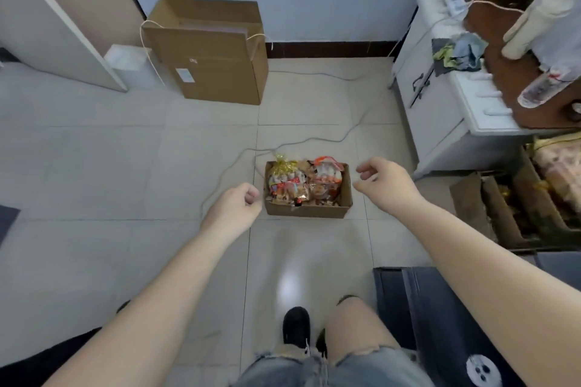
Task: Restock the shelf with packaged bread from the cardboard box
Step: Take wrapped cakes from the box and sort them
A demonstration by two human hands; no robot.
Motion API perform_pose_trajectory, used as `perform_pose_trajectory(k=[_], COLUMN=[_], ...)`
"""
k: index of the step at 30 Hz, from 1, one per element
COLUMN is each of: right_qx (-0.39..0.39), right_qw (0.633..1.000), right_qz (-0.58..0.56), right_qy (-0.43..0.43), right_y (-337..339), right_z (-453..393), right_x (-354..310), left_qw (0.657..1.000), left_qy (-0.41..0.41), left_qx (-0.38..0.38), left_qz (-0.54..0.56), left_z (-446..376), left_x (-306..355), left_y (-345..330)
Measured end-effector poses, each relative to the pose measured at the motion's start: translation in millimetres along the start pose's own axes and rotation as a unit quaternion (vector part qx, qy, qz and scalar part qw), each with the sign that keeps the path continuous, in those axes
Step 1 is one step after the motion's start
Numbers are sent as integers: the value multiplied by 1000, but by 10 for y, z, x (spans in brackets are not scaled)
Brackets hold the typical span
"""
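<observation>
The small cardboard box [307, 209] sits on the floor in the middle of the frame, full of packaged bread [287, 184]; the left hand [234, 209] and right hand [385, 181] hang beside it, fingers loosely curled, holding nothing; a foot could catch the cord [239, 155] just behind, or the piled bags could spill.

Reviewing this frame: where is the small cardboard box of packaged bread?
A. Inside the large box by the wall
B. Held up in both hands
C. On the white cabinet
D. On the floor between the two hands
D: the small cardboard box sits on the tiled floor, with the left hand and right hand on either side, neither touching it.
</observation>
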State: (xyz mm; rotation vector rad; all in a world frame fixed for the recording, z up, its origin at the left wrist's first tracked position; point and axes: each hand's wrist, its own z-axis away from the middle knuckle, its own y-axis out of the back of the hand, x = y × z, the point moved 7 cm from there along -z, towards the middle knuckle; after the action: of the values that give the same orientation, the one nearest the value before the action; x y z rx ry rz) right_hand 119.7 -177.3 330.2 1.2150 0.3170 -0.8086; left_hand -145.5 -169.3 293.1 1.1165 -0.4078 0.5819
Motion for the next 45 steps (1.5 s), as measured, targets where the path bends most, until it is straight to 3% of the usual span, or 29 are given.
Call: perform_pose_trajectory(k=[9, 15, 21, 25, 29, 33, 35, 38, 41, 43, 45], right_qx=[-77, -142, -202, -236, -267, -271, -257, -224, -263, -283, -234], right_qw=[987, 969, 957, 947, 932, 909, 893, 876, 823, 816, 834], right_qz=[-61, -38, 11, 28, -8, -113, -190, -211, -215, -184, -184], right_qy=[-125, -199, -210, -216, -244, -297, -318, -370, -456, -470, -465], right_y=[-649, -1403, -2431, -3137, -3765, -4298, -4499, -4397, -4348, -4351, -4348], right_z=[-1637, -2595, -3460, -3885, -4056, -4145, -4180, -4263, -4356, -4395, -4465], right_x=[751, 1353, 1883, 2281, 2703, 3181, 3398, 3320, 3486, 3650, 3793], left_qw=[990, 969, 957, 950, 914, 874, 881, 906, 908, 904, 907], left_qy=[117, 190, 211, 246, 338, 417, 408, 348, 304, 298, 295], left_qx=[-74, -140, -170, -143, -144, -120, -116, -110, -143, -158, -149], left_qz=[28, 75, 102, 129, 172, 220, 209, 217, 249, 264, 261], left_z=[-1381, -2331, -3319, -3878, -4172, -4323, -4379, -4469, -4492, -4497, -4509], left_x=[-260, -588, -1038, -1398, -1715, -1939, -1997, -2033, -2002, -1988, -1978], left_y=[-912, -1831, -2768, -3330, -3866, -4275, -4418, -4557, -4593, -4601, -4591])
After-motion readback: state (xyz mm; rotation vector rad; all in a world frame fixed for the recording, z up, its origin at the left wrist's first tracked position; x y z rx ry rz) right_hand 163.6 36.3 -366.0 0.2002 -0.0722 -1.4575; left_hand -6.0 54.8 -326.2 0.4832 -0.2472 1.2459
